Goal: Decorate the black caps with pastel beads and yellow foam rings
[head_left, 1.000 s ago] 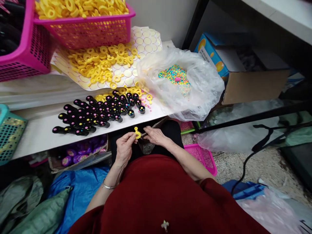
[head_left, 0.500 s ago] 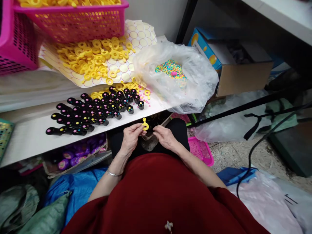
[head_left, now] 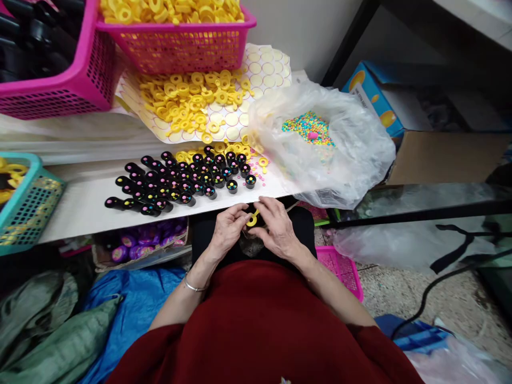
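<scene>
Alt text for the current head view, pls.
A person's left hand holds a yellow ring piece, the right hand curved beside it. Beyond, a white bench bears black tubes, yellow pieces and a plastic bag of colored beads.

Ylw ring pc point(head_left: 252, 223) smooth plastic, blk tubes point(head_left: 173, 184) plastic (glossy)

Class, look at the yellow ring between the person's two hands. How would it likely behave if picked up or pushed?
The yellow ring is probably stiff: its outline looks round, unbent in the left hand. It's likely light, being slim and smaller than the hand. Some loose rings lie flat, so on the table it might slide rather than roll.
</scene>
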